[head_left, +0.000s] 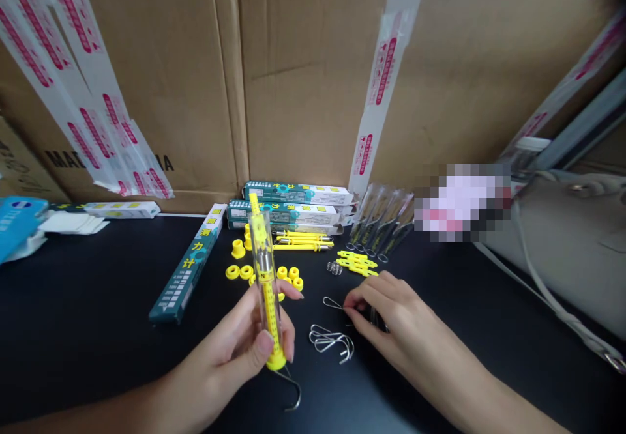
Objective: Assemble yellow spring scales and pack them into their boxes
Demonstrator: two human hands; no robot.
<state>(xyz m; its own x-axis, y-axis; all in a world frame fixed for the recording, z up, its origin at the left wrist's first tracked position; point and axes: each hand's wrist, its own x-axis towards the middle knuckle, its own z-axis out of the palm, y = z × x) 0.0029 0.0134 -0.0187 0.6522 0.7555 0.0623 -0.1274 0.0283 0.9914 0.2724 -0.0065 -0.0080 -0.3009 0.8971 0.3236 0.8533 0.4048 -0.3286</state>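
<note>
My left hand (249, 339) is closed around a spring scale (268, 290), a clear tube with a yellow scale strip inside. The scale is nearly upright, a yellow rod sticking out of its top and a metal hook (295, 396) hanging below its yellow bottom cap. On the right, my right hand (391, 310) pinches a bent wire piece (332, 302), whose loop points left; its other end is hidden by the fingers. Several silver hooks (330, 341) lie between both hands. Beyond them are yellow plastic connectors (357, 263), small springs (334, 268) and yellow caps (238, 248).
Yellow rods with springs (303, 242) lie in front of stacked printed boxes (293, 214). A long box (188, 264) lies to the left. Clear tubes (379, 222) lean by the cardboard wall (313, 82). A pale bag (577, 251) with straps stands at the right.
</note>
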